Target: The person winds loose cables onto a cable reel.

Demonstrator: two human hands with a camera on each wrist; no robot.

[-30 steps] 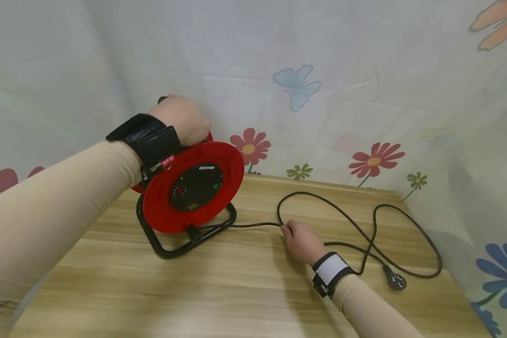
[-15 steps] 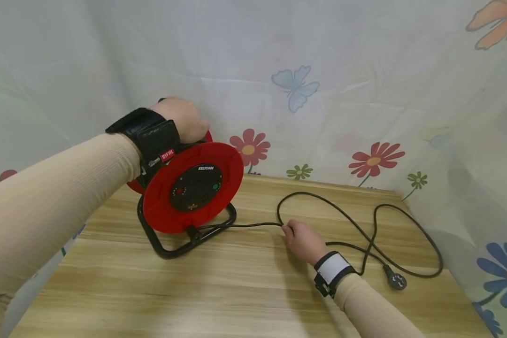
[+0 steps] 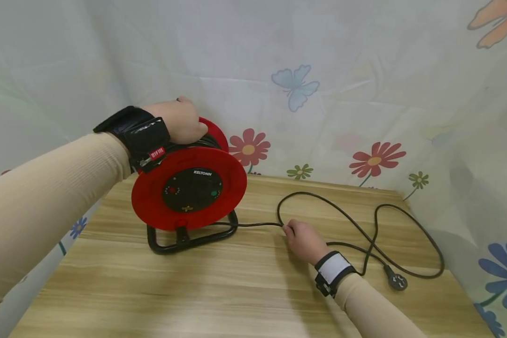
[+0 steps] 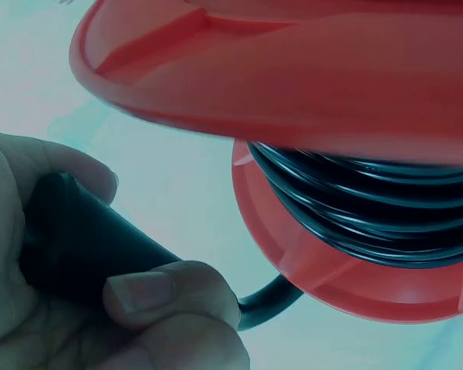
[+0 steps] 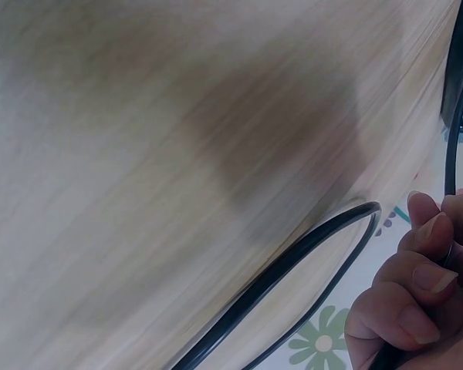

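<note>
A red cable reel [image 3: 230, 185] with a round black socket panel stands on its black tube frame [image 3: 211, 240], left of centre in the head view. Black cable [image 4: 355, 208] is wound between its red flanges. My left hand [image 3: 181, 123] is at the reel's upper back, its fingers curled round a black handle [image 4: 92, 243]. At mid-table, my right hand [image 3: 306, 241] grips the black cord [image 3: 255, 225] that runs out from the reel's base. Beyond that hand, the cord lies in loose loops and ends in a black plug [image 3: 397, 280].
The wooden table [image 3: 203, 291] meets a pale flower-and-butterfly curtain [image 3: 342, 84] at the back and right. A large cord loop [image 3: 431, 239] lies near the table's right edge, close to the curtain.
The reel has turned so its panel faces more toward the front, and its frame has swung round with it. My left hand moved slightly left. The right hand and the cord stayed nearly still.
</note>
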